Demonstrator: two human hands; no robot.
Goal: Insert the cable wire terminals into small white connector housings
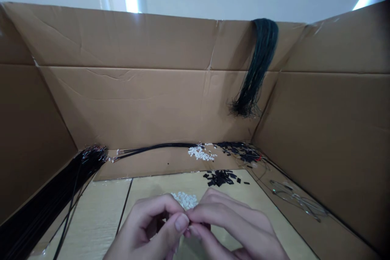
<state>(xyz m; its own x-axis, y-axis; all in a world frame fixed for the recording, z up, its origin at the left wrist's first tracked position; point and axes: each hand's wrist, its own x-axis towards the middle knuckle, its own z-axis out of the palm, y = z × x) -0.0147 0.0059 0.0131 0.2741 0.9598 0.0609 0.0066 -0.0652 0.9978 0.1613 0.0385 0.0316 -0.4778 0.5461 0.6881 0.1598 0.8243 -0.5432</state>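
Observation:
My left hand [152, 225] is closed in a pinch at the bottom middle, thumb against the bent index finger. Fingertip to fingertip with it, my right hand [234, 225] also pinches. Whatever lies between the fingertips is too small and too covered to name. Just behind the hands is a pile of small white plastic pieces [185, 200], partly hidden by the fingers. Farther back on the pale tabletop [164, 183] lie small black flat pieces [221, 178].
Cardboard walls [137, 105] enclose the table. A thick bundle of black cables [51, 191] runs along the left. Dark green wires [263, 57] hang over the back wall. More white pieces [201, 153], black pieces [240, 150] and black cables [152, 146] lie at the back; loose thin wire [298, 199] lies right.

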